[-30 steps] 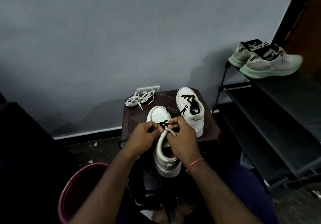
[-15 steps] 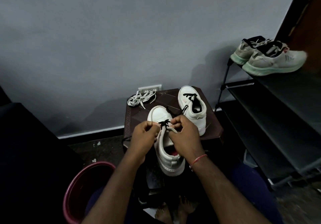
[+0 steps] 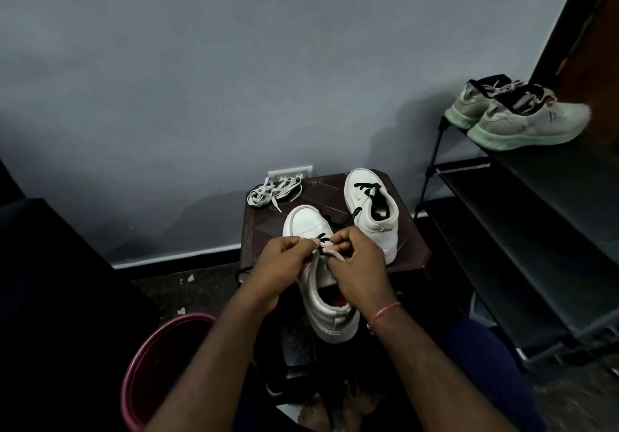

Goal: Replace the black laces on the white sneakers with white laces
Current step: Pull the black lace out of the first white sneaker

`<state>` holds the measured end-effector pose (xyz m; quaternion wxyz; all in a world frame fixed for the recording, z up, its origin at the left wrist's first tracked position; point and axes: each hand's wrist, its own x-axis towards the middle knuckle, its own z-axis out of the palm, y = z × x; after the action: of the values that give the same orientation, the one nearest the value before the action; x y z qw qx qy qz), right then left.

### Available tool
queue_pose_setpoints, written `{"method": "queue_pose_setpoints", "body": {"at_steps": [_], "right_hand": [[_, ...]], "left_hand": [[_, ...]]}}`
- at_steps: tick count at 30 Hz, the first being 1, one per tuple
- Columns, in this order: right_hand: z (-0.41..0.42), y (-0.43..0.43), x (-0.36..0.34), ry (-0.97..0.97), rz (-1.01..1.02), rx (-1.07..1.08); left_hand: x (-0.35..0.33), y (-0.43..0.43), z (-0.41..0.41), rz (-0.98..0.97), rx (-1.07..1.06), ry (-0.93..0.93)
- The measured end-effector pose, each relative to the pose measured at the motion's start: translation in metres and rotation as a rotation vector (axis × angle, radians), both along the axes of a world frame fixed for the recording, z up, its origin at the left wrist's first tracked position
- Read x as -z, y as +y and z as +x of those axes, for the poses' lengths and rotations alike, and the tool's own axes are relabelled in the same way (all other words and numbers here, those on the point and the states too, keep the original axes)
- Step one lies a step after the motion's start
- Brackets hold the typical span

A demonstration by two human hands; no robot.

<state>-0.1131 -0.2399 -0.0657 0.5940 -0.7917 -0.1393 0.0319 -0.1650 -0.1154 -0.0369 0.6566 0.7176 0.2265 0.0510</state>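
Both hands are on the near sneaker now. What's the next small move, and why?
Probably draw the black lace out of the last eyelets by the toe of the near sneaker. Only a short black crossing shows there, the left hand pinches at it while the right hand grips the shoe beside it, and the white laces lie unused on the stool.

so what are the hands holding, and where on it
Both the left hand and right hand pinch the near sneaker at its front eyelets, by the black lace.
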Motion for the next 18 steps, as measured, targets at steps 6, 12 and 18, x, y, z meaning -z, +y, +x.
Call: {"method": "queue_pose_setpoints", "body": {"at_steps": [6, 12, 18], "right_hand": [[0.002, 0.000, -0.003, 0.051, 0.044, 0.028], [0.003, 0.000, -0.004, 0.080, 0.044, 0.014], [0.003, 0.001, -0.002, 0.057, 0.044, 0.035]], "left_hand": [[-0.021, 0.020, -0.006, -0.549, -0.114, -0.202], [-0.031, 0.034, -0.017, -0.844, -0.226, -0.516], [-0.016, 0.029, -0.012, -0.194, -0.196, -0.277]]}}
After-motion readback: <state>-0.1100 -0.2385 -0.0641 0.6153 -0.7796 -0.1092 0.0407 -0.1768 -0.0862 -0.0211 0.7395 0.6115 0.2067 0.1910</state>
